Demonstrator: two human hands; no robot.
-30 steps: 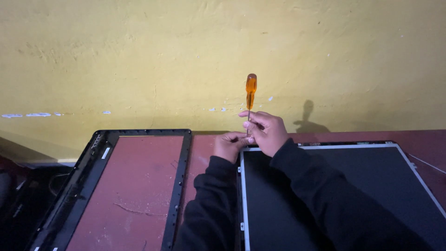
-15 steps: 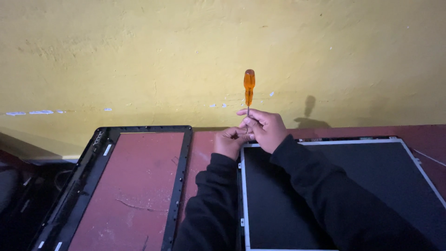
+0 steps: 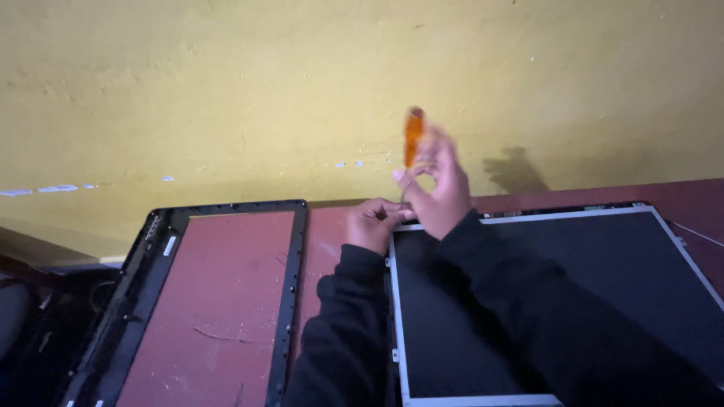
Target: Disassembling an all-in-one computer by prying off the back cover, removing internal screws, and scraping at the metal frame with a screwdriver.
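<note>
My right hand [image 3: 436,194] grips an orange-handled screwdriver [image 3: 412,136], held upright with its tip down at the top left corner of a flat dark screen panel [image 3: 573,279] with a silver rim. The hand and tool are blurred with motion. My left hand [image 3: 372,223] is closed at that same corner, fingers pinched against the panel's edge beside the screwdriver shaft. Both arms wear black sleeves, and the right sleeve covers much of the panel.
An empty black bezel frame [image 3: 290,286] lies on the reddish-brown table [image 3: 219,301] to the left of the panel. A yellow wall [image 3: 226,90] rises straight behind the table. Dark clutter sits off the table's left edge. A thin white wire [image 3: 694,234] runs at the far right.
My right hand with the screwdriver has shifted slightly and is now blurred, as if turning. My left hand stays at the panel corner.
</note>
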